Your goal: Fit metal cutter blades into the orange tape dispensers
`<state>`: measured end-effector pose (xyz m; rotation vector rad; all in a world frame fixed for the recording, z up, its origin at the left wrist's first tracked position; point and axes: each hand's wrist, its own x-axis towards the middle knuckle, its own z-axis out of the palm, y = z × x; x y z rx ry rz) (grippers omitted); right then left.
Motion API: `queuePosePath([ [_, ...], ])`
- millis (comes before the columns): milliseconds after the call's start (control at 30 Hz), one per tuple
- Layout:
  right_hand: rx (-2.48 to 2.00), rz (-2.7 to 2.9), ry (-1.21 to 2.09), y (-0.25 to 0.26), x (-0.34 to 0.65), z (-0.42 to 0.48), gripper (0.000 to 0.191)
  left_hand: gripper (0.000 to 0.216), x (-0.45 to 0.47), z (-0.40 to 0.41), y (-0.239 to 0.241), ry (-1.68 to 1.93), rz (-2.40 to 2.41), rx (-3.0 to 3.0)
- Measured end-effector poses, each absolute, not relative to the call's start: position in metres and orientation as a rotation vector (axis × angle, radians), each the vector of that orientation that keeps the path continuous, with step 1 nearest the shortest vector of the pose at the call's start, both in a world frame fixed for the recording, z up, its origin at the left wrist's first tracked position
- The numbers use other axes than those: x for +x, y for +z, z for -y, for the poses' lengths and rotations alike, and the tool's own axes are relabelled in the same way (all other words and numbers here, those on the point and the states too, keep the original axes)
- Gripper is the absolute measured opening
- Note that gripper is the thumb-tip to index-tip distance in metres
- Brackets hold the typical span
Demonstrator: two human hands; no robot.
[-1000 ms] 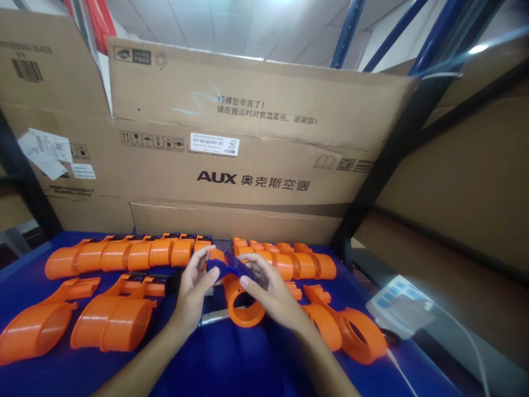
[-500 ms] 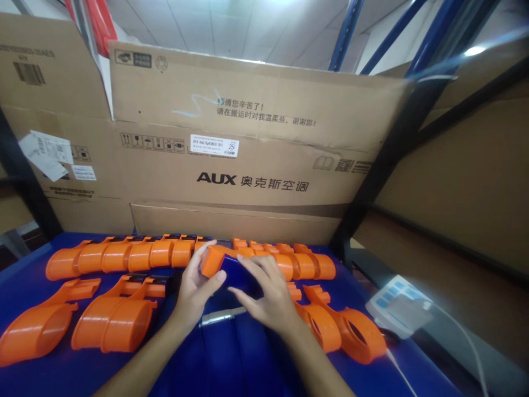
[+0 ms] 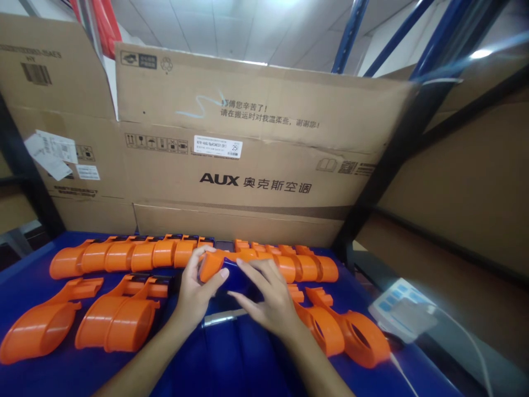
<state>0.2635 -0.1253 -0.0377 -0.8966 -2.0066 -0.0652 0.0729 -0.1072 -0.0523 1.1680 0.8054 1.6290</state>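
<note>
Both of my hands hold one orange plastic shell (image 3: 210, 263) with a dark blue part (image 3: 235, 279) fitted against it, just above the blue table (image 3: 231, 358). My left hand (image 3: 195, 292) wraps its fingers over the shell's left end, thumb pressed on the blue part. My right hand (image 3: 268, 300) grips the right side, fingers curled over the top. A row of orange shells (image 3: 124, 255) lies behind the hands, running left and right. More orange shells (image 3: 111, 320) lie at the near left, and ring-shaped orange halves (image 3: 351, 339) lie at the near right.
Large AUX cardboard boxes (image 3: 256, 165) stand right behind the table. A dark metal rack post (image 3: 384, 160) rises at the right. A pale device (image 3: 403, 314) with a white cable sits off the table's right edge. A silvery bar (image 3: 219, 318) lies under my hands.
One second ago the orange ring hung open below my hands with the blue part held on top. Since then the piece has been turned and my hands have closed over it.
</note>
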Motion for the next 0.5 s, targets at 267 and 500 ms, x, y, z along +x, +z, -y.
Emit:
queuePosePath([
  [267, -0.900, 1.951, 0.013, -0.035, 0.259, 0.129, 0.064, 0.056, 0.073, 0.106, -0.055, 1.651, -0.807, 1.139],
  [500, -0.977, 1.466, 0.541, -0.040, 0.252, 0.126, 0.045, 0.071, 0.069, 0.114, -0.049, 1.546, -0.598, 1.407],
])
